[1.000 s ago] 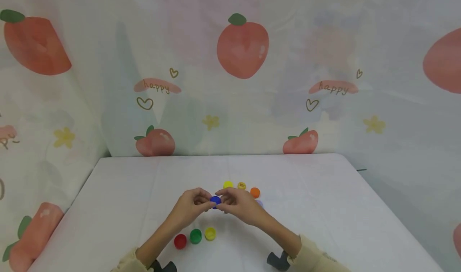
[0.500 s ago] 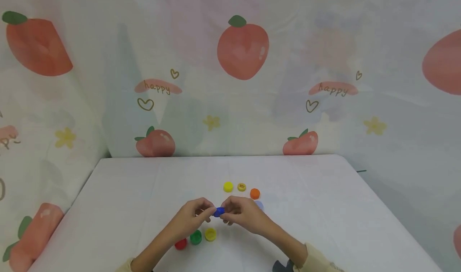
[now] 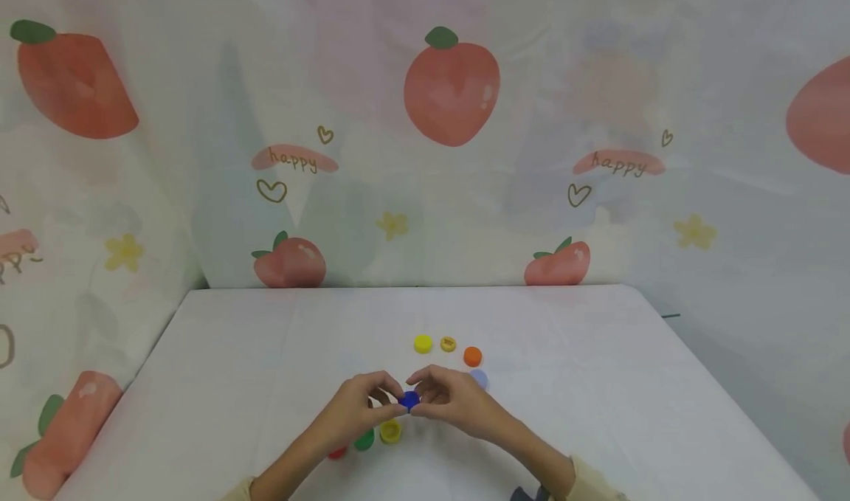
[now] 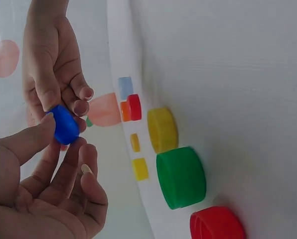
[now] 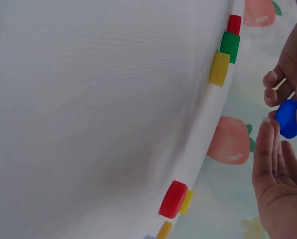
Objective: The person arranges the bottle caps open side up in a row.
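Observation:
Both hands hold a small blue bottle cap [image 3: 409,401] up over the table's middle. My left hand [image 3: 355,409] pinches its left side between thumb and fingers; the left wrist view shows the thumb on the blue bottle cap [image 4: 65,125] from one side. At its other side is my right hand [image 3: 458,403], with thumb and fingertips at the edge. Below the left forearm, a red cap [image 3: 337,453] is partly hidden, beside a green cap [image 3: 364,440] and a yellow cap [image 3: 390,432] standing open side up.
Beyond the hands lie a bright yellow cap [image 3: 423,344], a smaller yellow cap [image 3: 448,344], an orange cap [image 3: 473,356] and a pale blue cap [image 3: 478,379]. Another red cap [image 5: 173,199], hidden in the head view, lies near them. A patterned curtain [image 3: 465,213] hangs behind the white table [image 3: 564,339].
Both hands have come nearer the body and slightly right with the blue bottle cap, which has been turned between the fingers. The left forearm now covers more of the near red and green caps.

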{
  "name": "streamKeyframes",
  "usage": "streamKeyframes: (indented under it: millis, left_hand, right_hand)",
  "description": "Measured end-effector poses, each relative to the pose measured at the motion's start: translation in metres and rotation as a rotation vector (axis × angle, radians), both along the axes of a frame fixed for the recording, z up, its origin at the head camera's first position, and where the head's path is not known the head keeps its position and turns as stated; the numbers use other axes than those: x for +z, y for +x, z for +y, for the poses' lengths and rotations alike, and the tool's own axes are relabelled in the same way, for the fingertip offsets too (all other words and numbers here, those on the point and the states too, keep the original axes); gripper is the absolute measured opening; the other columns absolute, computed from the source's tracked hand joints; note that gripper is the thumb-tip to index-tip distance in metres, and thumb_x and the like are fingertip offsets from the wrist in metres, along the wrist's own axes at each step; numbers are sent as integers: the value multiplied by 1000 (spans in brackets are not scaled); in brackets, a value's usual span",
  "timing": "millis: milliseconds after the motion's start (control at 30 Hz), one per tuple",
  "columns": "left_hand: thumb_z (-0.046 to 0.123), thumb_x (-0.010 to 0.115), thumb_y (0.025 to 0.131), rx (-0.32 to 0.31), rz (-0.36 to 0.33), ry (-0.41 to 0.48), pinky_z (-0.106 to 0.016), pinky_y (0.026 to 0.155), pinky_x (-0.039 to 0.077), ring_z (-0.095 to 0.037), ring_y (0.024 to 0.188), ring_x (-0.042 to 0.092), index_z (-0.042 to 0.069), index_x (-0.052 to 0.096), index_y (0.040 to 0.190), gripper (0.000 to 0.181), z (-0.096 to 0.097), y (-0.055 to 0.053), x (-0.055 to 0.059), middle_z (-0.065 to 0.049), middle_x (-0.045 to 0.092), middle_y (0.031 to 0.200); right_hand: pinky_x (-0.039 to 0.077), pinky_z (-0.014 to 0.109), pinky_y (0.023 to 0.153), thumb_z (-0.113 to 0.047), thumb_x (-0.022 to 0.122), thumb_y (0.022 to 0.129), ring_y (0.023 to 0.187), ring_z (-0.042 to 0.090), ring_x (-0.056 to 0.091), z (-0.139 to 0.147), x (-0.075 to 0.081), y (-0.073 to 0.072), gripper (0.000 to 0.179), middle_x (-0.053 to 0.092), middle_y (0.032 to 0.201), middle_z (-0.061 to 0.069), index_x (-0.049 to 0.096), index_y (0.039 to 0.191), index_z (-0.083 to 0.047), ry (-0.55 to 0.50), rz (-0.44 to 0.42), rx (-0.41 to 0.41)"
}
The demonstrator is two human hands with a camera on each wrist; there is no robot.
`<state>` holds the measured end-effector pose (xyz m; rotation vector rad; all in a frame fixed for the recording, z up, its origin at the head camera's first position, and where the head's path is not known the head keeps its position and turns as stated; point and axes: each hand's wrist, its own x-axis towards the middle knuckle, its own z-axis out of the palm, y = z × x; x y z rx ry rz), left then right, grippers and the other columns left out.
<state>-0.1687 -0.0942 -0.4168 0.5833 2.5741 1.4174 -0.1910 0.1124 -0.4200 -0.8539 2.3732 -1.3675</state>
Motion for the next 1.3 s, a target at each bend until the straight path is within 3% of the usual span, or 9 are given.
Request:
streamKeyframes:
  millis: [167, 367, 533, 667, 800, 1033, 1300]
  left_hand:
    - [25, 66, 77, -35, -36, -22, -26, 64, 44, -7, 75, 54, 18, 59, 94, 19, 4, 1, -2, 10, 60, 90]
    - [18, 63, 80, -120, 41, -99, -24, 68, 45, -7, 84, 54, 18, 57, 104, 25, 4, 0, -10, 10, 60, 98]
    - [22, 64, 79, -129, 67, -169, -39, 84, 40, -14, 98, 53, 19, 53, 110, 33, 4, -1, -13, 11, 60, 101]
    - [26, 64, 78, -132, 45, -191, -46, 88, 34, -16, 103, 51, 18, 52, 111, 36, 5, -2, -13, 10, 61, 101]
    - [22, 64, 79, -148, 51, -191, -44, 88, 36, -16, 102, 52, 17, 53, 110, 33, 5, -1, -14, 7, 61, 101]
    - [21, 65, 77, -156, -13, -239, -40, 87, 37, -12, 99, 53, 16, 56, 106, 31, 8, 0, -16, 7, 61, 101]
    - [23, 66, 77, -163, -2, -263, -40, 87, 38, -12, 99, 53, 17, 55, 108, 34, 9, 2, -19, 6, 61, 101]
  right_hand:
    - [46, 19, 69, -27, 66, 76, 80, 8, 56, 4, -4, 1, 35, 59, 90, -8, 58, 107, -12, 68, -23, -5]
    - [46, 20, 68, -23, 67, 76, 81, 10, 56, 8, -11, -1, 31, 57, 93, -8, 58, 104, -11, 75, 67, 51]
    - [45, 19, 65, -21, 69, 74, 77, 9, 54, 6, -14, -3, 30, 55, 86, -9, 59, 101, -13, 155, 144, 62]
    - [45, 18, 65, -17, 70, 73, 73, 7, 53, 1, -11, -2, 29, 56, 81, -11, 60, 99, -11, 237, 137, 60]
    - [44, 16, 65, -13, 71, 71, 71, 5, 53, -6, -10, -1, 30, 56, 80, -11, 59, 98, -9, 308, 112, 59]
    - [43, 15, 61, -13, 73, 70, 64, 5, 50, -14, -14, 2, 30, 52, 72, -10, 59, 96, -10, 414, 76, 41]
    - [42, 13, 61, -15, 73, 69, 65, 5, 49, -17, -14, 4, 31, 51, 71, -8, 58, 96, -10, 460, 88, 40]
